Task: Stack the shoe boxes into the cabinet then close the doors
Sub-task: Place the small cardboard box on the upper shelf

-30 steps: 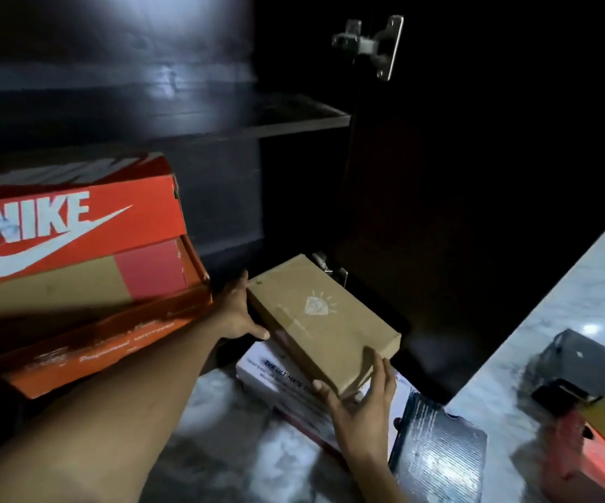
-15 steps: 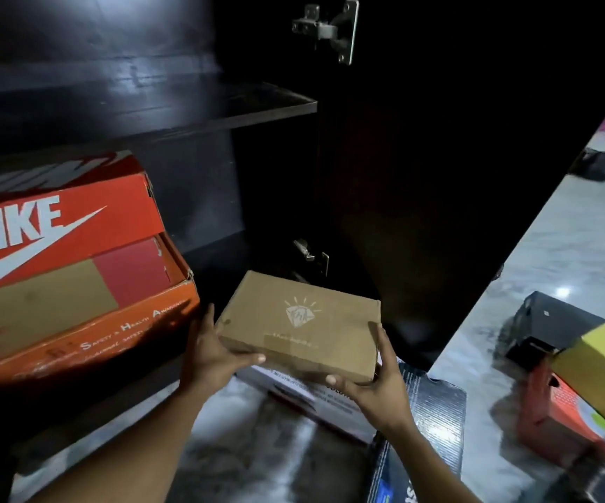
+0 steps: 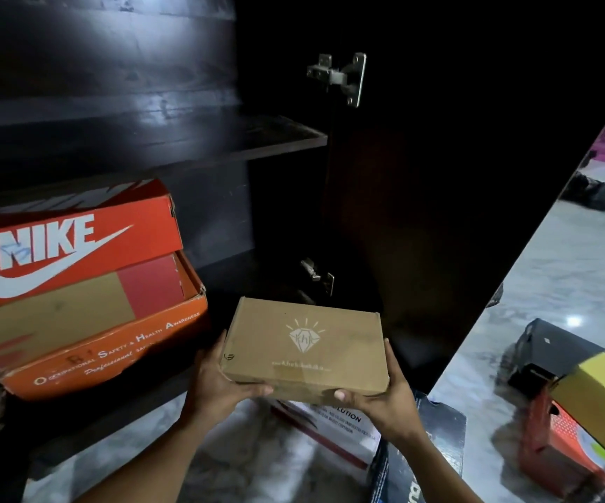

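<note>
The marble floor (image 3: 562, 270), below and right of the hands, bears a white box (image 3: 333, 430) and a black box (image 3: 420, 455) directly beneath them. On the cabinet's bottom shelf (image 3: 119, 408), left of the hands, an orange box (image 3: 112, 357) is seen.

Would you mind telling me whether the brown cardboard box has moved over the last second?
Yes. The brown cardboard box, held by the left hand and right hand, has been lifted off the white box and turned square toward the cabinet shelf.
</note>
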Available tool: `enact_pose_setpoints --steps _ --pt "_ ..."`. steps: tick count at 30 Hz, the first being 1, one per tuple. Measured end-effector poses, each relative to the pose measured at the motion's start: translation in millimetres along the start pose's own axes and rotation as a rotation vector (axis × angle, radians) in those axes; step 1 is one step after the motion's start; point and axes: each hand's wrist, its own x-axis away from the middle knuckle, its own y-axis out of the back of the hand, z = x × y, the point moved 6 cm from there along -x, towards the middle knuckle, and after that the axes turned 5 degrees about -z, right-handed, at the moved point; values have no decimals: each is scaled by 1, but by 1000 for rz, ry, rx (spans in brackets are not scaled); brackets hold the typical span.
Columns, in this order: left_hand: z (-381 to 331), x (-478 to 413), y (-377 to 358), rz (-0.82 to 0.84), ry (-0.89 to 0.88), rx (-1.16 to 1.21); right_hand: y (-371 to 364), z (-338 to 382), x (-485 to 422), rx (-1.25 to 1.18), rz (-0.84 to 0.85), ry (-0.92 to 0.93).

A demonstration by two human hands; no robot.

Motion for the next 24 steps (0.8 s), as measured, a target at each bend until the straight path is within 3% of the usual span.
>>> enact_pose_setpoints --steps 4,11,19,24 --pt "-48 3 24 -36 -85 121 4 57 9 -6 -10 86" --pt "-193 21 91 -111 -287 247 23 197 39 61 -66 288" --pt "-309 12 183 -200 -411 116 13 336 58 106 -103 517" --pt "-336 -28 228 -240 -415 88 -23 383 33 117 -104 583"
